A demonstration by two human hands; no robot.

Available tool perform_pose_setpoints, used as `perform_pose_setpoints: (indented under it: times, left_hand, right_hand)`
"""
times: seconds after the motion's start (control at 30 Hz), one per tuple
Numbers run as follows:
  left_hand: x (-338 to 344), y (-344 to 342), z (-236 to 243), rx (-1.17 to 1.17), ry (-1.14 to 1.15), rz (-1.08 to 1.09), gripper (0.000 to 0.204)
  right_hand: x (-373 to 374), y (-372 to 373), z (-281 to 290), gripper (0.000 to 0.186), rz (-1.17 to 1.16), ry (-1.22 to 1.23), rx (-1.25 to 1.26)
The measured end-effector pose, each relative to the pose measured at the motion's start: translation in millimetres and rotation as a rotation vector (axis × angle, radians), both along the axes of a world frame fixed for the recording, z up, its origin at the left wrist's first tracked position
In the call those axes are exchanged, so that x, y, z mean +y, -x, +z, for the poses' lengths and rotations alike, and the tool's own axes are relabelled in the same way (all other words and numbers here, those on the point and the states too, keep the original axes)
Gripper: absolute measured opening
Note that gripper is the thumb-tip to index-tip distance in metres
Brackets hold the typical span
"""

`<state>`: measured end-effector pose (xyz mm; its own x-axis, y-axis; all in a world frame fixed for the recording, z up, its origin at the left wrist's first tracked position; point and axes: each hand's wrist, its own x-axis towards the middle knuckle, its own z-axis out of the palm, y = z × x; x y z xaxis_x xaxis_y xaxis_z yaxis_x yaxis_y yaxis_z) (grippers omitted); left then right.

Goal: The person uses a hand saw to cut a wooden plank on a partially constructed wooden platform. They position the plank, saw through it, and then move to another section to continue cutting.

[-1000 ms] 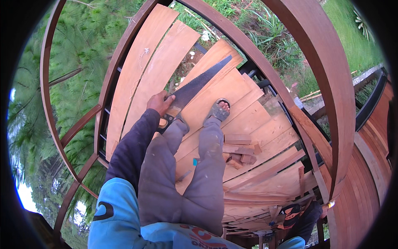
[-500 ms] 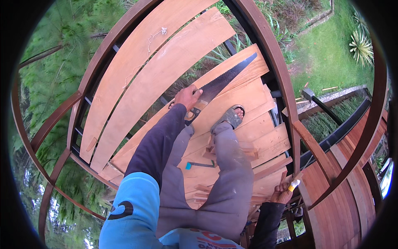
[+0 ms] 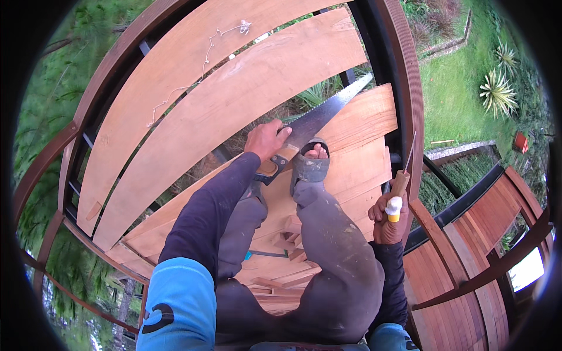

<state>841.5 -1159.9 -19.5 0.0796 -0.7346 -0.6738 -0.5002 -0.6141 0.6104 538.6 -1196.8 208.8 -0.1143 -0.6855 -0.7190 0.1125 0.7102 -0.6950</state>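
A handsaw [image 3: 319, 121] with a wood-and-black handle [image 3: 273, 166] lies slanting over the planks, its toothed edge toward the far left and its tip toward the frame. My left hand [image 3: 268, 140] is closed on it where blade meets handle, the thumb against the blade. My right hand [image 3: 386, 221], out at the right, is closed round a tool's wooden handle [image 3: 400, 183]. A thin metal shaft or narrow blade [image 3: 411, 153] points up from it. A white-tipped yellow piece [image 3: 394, 209] shows at the same hand; whether it is held or wrapped on a finger I cannot tell.
Curved planks [image 3: 234, 82] with gaps between them lie on a dark metal frame, string [image 3: 206, 58] across one. My sandalled foot [image 3: 311, 161] stands beside the saw. Wood offcuts [image 3: 288, 237] lie between my legs. A brown curved rail [image 3: 408, 76] borders the right; a lawn [image 3: 448, 99] lies beyond.
My right hand has risen from the lower right, and its wooden-handled tool now shows plainly. The saw has shifted slightly toward the right and its blade has tilted. My left hand stays at it.
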Motion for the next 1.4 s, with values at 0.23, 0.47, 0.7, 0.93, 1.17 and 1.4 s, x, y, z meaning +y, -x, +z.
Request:
perform_pose_setpoints:
  times: [0.23, 0.47, 0.7, 0.93, 1.17, 1.4]
  left_hand:
    - [-11, -30, -22, 0.003, 0.185, -0.123, 0.038]
    - [-11, -47, -32, -0.126, 0.231, -0.065, 0.036]
    - [7, -39, -31, -0.118, 0.233, -0.129, 0.038]
    - [80, -40, -41, -0.147, 0.138, -0.096, 0.04]
    - [85, -49, -39, -0.08, 0.078, -0.086, 0.041]
    - [90, -55, -51, -0.036, 0.134, -0.083, 0.041]
  right_hand:
    - [-72, -23, -115, 0.031, 0.43, 0.195, 0.183]
    - [-102, -24, -187, 0.022, 0.63, 0.165, 0.254]
    - [-129, -54, -203, 0.026, 0.586, 0.283, 0.193]
    - [-146, -106, -184, 0.058, 0.63, 0.463, 0.12]
    - [-116, -104, -184, 0.059, 0.638, 0.368, 0.103]
    - [-82, -70, -214, 0.061, 0.763, 0.248, 0.197]
